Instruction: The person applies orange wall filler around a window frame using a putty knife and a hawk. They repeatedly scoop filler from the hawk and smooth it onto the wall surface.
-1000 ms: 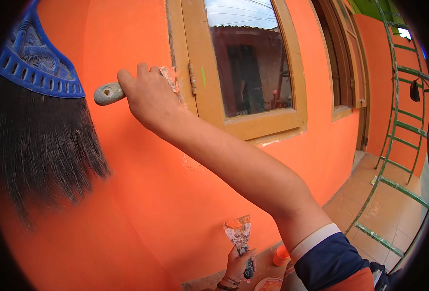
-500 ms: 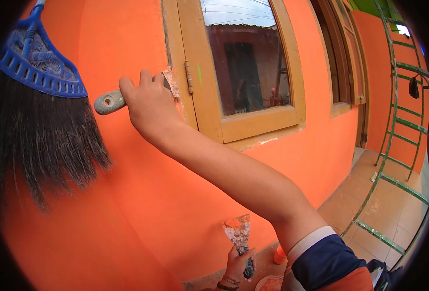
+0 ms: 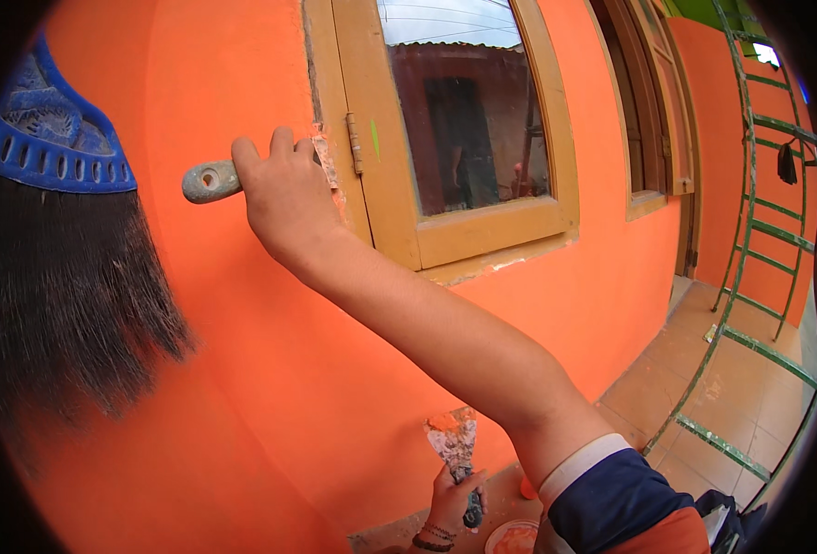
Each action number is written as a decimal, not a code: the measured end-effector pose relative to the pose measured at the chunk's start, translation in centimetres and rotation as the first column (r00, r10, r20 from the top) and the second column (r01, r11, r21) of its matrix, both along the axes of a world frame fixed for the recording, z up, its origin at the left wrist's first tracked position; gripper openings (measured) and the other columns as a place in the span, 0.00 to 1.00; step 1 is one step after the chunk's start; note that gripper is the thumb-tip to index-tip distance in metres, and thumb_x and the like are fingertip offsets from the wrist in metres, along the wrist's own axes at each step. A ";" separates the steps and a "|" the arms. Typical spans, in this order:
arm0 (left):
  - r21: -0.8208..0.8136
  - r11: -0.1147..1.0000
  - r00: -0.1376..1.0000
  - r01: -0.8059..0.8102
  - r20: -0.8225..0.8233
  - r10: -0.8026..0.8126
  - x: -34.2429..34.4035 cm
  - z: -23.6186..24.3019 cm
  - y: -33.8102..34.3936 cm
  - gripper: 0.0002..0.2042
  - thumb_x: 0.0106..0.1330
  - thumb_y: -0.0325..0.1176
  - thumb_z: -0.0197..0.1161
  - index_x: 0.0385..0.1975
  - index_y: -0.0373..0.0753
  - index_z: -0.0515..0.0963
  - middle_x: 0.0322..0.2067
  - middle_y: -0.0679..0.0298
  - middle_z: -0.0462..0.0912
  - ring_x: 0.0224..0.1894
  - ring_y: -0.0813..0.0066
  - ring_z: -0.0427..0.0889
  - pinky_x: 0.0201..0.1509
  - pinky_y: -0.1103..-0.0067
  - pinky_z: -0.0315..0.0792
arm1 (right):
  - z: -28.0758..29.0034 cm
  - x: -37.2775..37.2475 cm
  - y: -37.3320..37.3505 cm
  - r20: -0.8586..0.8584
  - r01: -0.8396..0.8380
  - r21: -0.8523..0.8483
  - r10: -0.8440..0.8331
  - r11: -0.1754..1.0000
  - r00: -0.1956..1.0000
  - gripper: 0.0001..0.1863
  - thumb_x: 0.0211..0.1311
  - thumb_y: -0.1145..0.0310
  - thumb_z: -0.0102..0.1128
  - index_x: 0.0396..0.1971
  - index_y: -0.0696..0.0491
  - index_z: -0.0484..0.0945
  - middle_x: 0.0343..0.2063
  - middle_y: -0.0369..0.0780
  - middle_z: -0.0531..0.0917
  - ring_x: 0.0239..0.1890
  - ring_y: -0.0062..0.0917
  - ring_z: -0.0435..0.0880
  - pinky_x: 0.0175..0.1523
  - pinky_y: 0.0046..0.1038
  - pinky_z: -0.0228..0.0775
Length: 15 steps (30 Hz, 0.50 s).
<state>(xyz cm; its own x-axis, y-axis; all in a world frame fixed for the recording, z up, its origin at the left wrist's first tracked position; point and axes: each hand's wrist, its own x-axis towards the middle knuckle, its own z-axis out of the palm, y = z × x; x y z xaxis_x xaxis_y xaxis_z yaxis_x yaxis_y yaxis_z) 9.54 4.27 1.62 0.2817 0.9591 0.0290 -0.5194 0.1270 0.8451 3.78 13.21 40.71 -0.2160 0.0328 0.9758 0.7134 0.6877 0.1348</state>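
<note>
My right hand (image 3: 290,192) reaches up to the orange wall and is closed round a putty knife (image 3: 212,181) with a worn grey handle. The knife's blade, partly hidden by my fingers, meets the rough, chipped wall edge (image 3: 327,166) beside the brown wooden window frame (image 3: 325,55). Low down, my left hand (image 3: 447,503) grips a second putty knife (image 3: 454,441) by its dark handle, blade upward. Orange and whitish filler coats that blade. Below, a round container (image 3: 512,538) of orange paste is partly in view.
At the left hangs a blue broom (image 3: 57,166) with long black bristles, close to the view. A green metal ladder (image 3: 750,212) stands on the tiled floor (image 3: 718,388) at the right. Farther along the wall is an open window (image 3: 671,111). An orange cup (image 3: 527,488) is half hidden behind my right arm.
The right-hand putty knife's handle end has tilted slightly upward, its blade still at the frame's edge. In the view, the broom sits farther left and a little lower. My left hand is nearly still.
</note>
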 end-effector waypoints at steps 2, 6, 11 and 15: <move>-0.061 0.998 1.000 0.017 -0.014 -0.018 0.0 0.2 0.2 0.14 0.61 0.25 0.64 0.39 0.39 0.64 0.21 0.65 0.72 0.15 0.73 0.77 0.15 0.76 0.73 | -0.2 0.0 0.3 0.037 0.016 -0.039 -0.014 0.999 0.999 0.14 0.50 0.83 0.59 0.38 0.58 0.70 0.38 0.52 0.71 0.36 0.43 0.75 0.29 0.35 0.75; -0.054 0.998 1.000 0.022 0.011 -0.022 0.3 0.5 0.5 0.13 0.61 0.25 0.64 0.39 0.38 0.64 0.20 0.65 0.72 0.15 0.73 0.76 0.15 0.76 0.73 | -0.3 3.1 0.9 -0.110 -0.212 0.167 0.232 0.963 0.967 0.12 0.54 0.78 0.61 0.38 0.56 0.70 0.34 0.47 0.75 0.37 0.39 0.77 0.32 0.38 0.74; -0.043 0.999 1.000 0.005 -0.008 -0.006 0.4 0.2 0.4 0.13 0.62 0.22 0.61 0.43 0.37 0.64 0.21 0.64 0.72 0.16 0.71 0.76 0.15 0.75 0.73 | -1.1 14.1 0.3 -0.444 -0.813 -0.060 0.714 0.579 0.541 0.11 0.65 0.68 0.61 0.40 0.55 0.70 0.43 0.42 0.79 0.47 0.25 0.82 0.44 0.26 0.82; -0.046 0.999 1.000 0.003 -0.026 -0.004 0.4 -0.2 0.2 0.12 0.62 0.23 0.61 0.41 0.37 0.65 0.21 0.64 0.72 0.16 0.72 0.76 0.15 0.75 0.72 | -2.6 19.1 -0.1 -0.698 -0.922 -0.116 0.630 0.370 0.341 0.11 0.66 0.70 0.60 0.42 0.56 0.69 0.49 0.45 0.76 0.47 0.24 0.81 0.50 0.25 0.83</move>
<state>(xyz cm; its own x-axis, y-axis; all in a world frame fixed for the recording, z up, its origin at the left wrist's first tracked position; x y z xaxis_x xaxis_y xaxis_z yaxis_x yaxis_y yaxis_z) 9.98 4.44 1.47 0.2849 0.9583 -0.0220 -0.4971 0.1674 0.8514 22.92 13.07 38.06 0.0771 0.5429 0.8363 -0.3659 0.7956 -0.4828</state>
